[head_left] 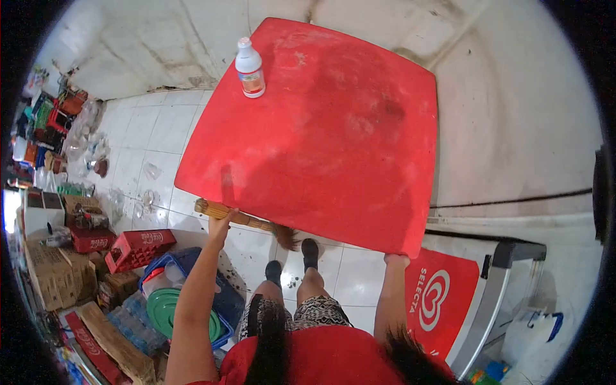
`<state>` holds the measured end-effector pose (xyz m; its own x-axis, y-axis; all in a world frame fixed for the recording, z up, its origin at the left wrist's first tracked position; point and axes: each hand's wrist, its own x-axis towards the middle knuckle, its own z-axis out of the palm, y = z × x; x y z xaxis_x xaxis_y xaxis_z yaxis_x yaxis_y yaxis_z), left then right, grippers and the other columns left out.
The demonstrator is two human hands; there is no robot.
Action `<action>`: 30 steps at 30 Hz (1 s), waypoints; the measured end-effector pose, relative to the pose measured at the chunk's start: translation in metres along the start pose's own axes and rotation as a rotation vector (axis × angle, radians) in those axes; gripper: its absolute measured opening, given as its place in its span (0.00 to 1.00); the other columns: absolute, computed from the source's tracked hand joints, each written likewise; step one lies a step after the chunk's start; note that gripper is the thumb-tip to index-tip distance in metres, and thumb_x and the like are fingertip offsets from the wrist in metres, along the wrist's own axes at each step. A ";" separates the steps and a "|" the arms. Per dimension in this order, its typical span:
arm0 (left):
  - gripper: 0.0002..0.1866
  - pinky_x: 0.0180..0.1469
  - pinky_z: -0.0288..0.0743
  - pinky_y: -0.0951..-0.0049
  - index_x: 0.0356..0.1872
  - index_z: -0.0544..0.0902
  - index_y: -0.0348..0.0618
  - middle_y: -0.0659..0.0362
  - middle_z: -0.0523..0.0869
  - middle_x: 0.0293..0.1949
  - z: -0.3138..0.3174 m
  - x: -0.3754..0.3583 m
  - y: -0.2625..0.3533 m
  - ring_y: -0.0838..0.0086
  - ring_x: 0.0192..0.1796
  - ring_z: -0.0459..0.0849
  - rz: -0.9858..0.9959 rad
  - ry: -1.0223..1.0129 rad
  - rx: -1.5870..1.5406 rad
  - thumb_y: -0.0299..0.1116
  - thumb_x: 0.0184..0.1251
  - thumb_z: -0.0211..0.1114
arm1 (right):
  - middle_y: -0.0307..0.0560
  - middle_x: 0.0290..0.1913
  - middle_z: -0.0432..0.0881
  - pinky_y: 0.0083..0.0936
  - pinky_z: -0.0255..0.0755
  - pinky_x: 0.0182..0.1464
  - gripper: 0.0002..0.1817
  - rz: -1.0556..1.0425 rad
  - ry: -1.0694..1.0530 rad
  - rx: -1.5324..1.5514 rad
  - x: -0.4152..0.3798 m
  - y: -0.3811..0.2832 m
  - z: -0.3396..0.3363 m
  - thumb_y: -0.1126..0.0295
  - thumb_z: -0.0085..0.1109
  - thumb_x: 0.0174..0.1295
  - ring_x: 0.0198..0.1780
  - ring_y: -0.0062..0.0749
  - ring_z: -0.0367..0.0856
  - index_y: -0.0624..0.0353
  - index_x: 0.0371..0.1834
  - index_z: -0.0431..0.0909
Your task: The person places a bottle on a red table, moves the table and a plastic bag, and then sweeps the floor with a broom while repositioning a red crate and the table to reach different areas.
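Note:
A red table with pale smudges fills the upper middle of the head view. On its far left part stands a white bottle with an orange label, upright. My left hand is closed at the table's near left edge, around the yellowish handle of a brush or short broom; its dark bristles hang below the edge. My right hand is at the near right corner, fingers mostly hidden under the tabletop.
At the left are red crates, cardboard boxes and a blue bin with a green lid. Litter lies on the white tiled floor. A red SELECTA panel and metal frame stand at the right.

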<state>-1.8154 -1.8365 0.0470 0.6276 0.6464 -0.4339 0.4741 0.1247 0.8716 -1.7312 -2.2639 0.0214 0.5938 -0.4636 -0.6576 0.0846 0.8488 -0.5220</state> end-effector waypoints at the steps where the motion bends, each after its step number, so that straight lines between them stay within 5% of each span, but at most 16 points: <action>1: 0.17 0.24 0.63 0.80 0.30 0.71 0.40 0.63 0.73 0.23 0.003 -0.003 0.004 0.79 0.24 0.71 0.027 -0.060 0.043 0.39 0.41 0.64 | 0.39 0.29 0.74 0.27 0.68 0.28 0.15 0.001 0.002 -0.017 0.001 -0.004 0.001 0.53 0.39 0.49 0.26 0.29 0.72 0.50 0.29 0.70; 5: 0.13 0.26 0.65 0.80 0.29 0.70 0.39 0.62 0.74 0.23 0.017 0.000 -0.006 0.79 0.24 0.71 0.140 -0.157 0.211 0.32 0.43 0.63 | 0.39 0.28 0.74 0.27 0.68 0.28 0.15 0.019 -0.010 -0.073 0.029 -0.015 0.017 0.53 0.40 0.49 0.27 0.29 0.72 0.50 0.29 0.70; 8: 0.12 0.28 0.66 0.79 0.27 0.71 0.37 0.62 0.74 0.23 0.036 -0.003 -0.004 0.79 0.26 0.72 0.230 -0.175 -0.057 0.32 0.43 0.63 | 0.39 0.28 0.74 0.27 0.68 0.28 0.15 0.012 -0.016 -0.118 0.060 -0.019 0.031 0.54 0.40 0.49 0.27 0.29 0.72 0.50 0.29 0.70; 16: 0.09 0.27 0.65 0.78 0.22 0.72 0.38 0.62 0.74 0.21 0.030 -0.005 0.000 0.79 0.24 0.72 0.074 -0.132 0.083 0.28 0.40 0.62 | 0.38 0.26 0.73 0.26 0.69 0.29 0.15 0.010 0.012 -0.166 0.084 -0.013 0.020 0.54 0.40 0.49 0.29 0.28 0.71 0.51 0.29 0.70; 21: 0.25 0.27 0.66 0.81 0.44 0.66 0.40 0.59 0.75 0.31 0.015 -0.007 -0.013 0.78 0.26 0.72 0.043 -0.075 -0.145 0.26 0.39 0.61 | 0.37 0.26 0.72 0.26 0.69 0.29 0.15 0.092 -0.030 -0.288 0.116 -0.025 -0.037 0.54 0.41 0.48 0.30 0.28 0.71 0.51 0.29 0.69; 25: 0.23 0.33 0.67 0.79 0.41 0.68 0.39 0.57 0.75 0.37 -0.033 -0.001 -0.032 0.76 0.33 0.73 0.287 0.030 -0.139 0.24 0.37 0.61 | 0.40 0.26 0.72 0.27 0.69 0.29 0.16 0.275 0.344 -0.428 0.081 0.001 -0.074 0.53 0.40 0.49 0.32 0.31 0.72 0.53 0.30 0.69; 27: 0.17 0.35 0.68 0.78 0.34 0.71 0.38 0.58 0.75 0.33 -0.065 0.003 -0.039 0.75 0.34 0.74 0.317 0.234 -0.004 0.24 0.36 0.61 | 0.41 0.27 0.72 0.25 0.68 0.25 0.17 0.631 0.486 -0.557 0.049 0.032 -0.077 0.52 0.40 0.50 0.32 0.32 0.72 0.53 0.31 0.69; 30: 0.14 0.34 0.68 0.77 0.28 0.74 0.38 0.60 0.76 0.26 -0.109 -0.001 -0.015 0.75 0.32 0.75 0.269 0.464 -0.040 0.25 0.35 0.63 | 0.41 0.27 0.69 0.22 0.64 0.24 0.17 1.030 -0.108 -1.061 -0.020 0.110 -0.036 0.52 0.41 0.51 0.30 0.31 0.71 0.52 0.34 0.67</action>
<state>-1.8901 -1.7569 0.0591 0.3803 0.9232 -0.0553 0.3049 -0.0688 0.9499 -1.7630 -2.1707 -0.0424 0.0869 0.2734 -0.9580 -0.9822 0.1844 -0.0365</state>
